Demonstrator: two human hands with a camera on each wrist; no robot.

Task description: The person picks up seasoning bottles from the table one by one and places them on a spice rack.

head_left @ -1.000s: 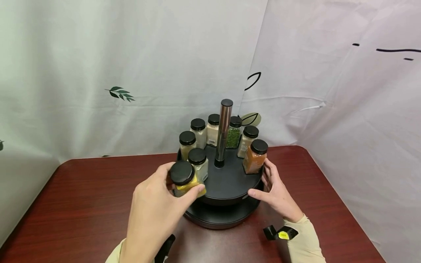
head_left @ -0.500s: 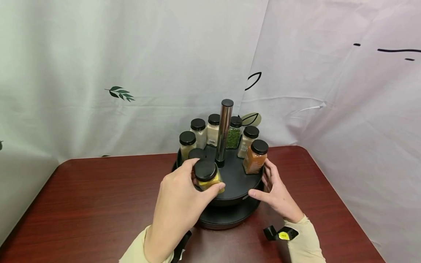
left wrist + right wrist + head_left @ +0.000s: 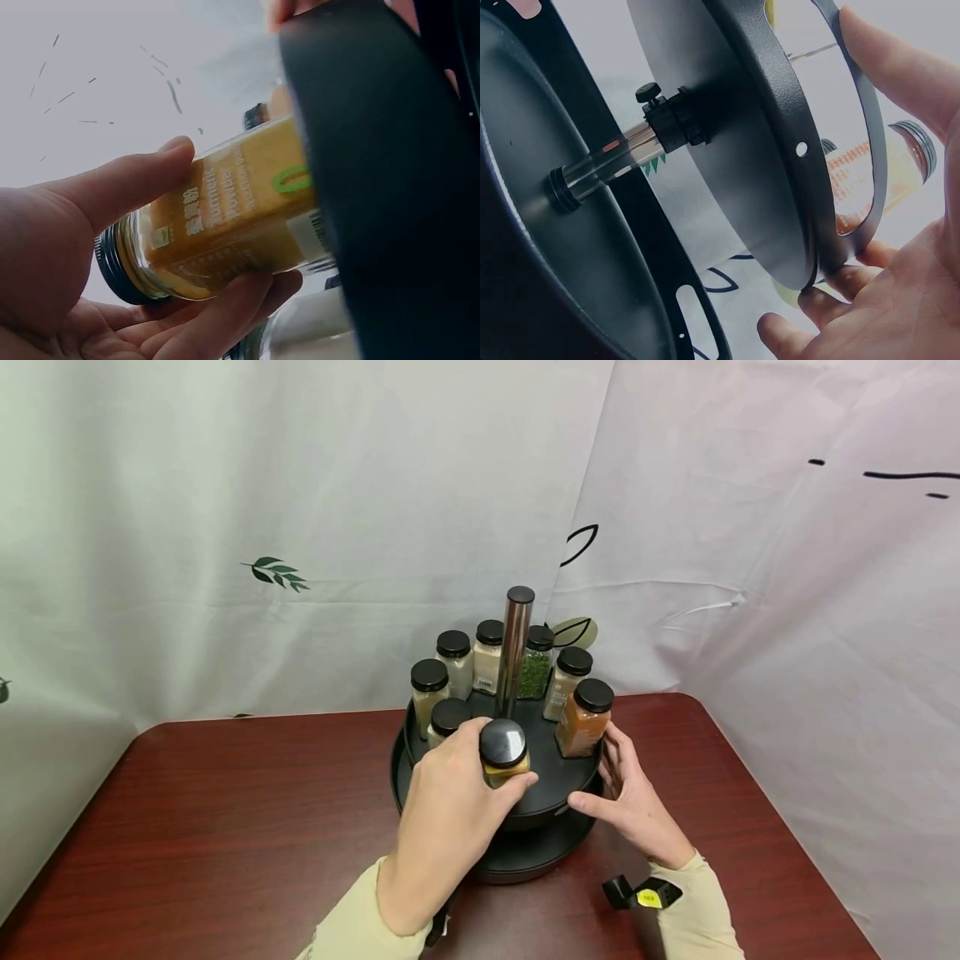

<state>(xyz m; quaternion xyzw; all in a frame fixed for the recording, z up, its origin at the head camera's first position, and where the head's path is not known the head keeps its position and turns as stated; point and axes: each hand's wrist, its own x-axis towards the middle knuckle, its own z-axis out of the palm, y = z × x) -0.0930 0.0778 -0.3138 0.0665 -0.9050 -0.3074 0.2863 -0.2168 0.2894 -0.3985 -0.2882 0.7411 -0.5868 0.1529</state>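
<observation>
My left hand grips a square glass jar of turmeric powder, thumb on one side and fingers on the other. Its black lid faces up over the front of the black two-tier turntable. In the left wrist view the jar's base is behind the upper tier's rim, so I cannot tell whether it rests on the tier. On the right, my right hand holds that rim between thumb and fingers, close to an orange spice jar.
Several black-lidded jars stand round the upper tier, among them one of green herbs and a pale one beside my left hand. A metal post rises from the tier's middle. The wooden table extends to both sides; a white curtain hangs behind.
My left hand has carried the turmeric jar rightward, from the upper tier's left front to its middle front. The right hand and the other jars have stayed put.
</observation>
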